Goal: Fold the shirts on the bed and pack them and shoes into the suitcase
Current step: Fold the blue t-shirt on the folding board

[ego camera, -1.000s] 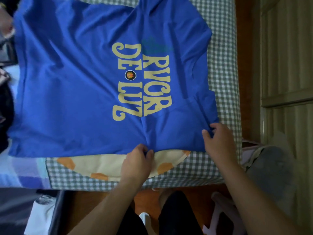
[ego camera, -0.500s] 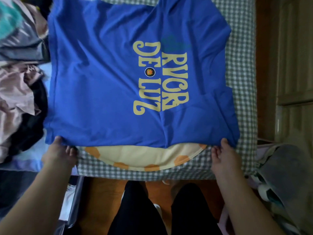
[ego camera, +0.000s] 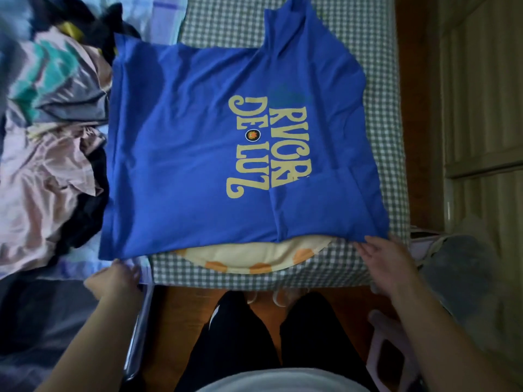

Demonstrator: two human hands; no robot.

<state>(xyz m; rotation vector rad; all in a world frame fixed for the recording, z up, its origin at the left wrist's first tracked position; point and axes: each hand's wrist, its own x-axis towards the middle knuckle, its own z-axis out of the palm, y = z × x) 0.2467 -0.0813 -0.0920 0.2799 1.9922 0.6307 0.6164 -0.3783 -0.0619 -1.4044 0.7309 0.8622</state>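
A blue shirt with yellow lettering lies spread flat on the checked bed, its hem towards me. My left hand sits just below the shirt's near left corner, blurred, with loosely curled fingers that hold nothing I can make out. At the near right corner my right hand rests with relaxed fingers, its fingertips against the hem. No shoes are in view.
A heap of pink, grey and black clothes lies left of the shirt. A yellow cushion with orange dots pokes out under the hem. A dark case with a shiny rim stands lower left. A wooden cupboard lines the right.
My left hand slid from the hem's middle to its left corner and pulled the shirt flat. Both hands have since eased off the corners. The view has shifted left.
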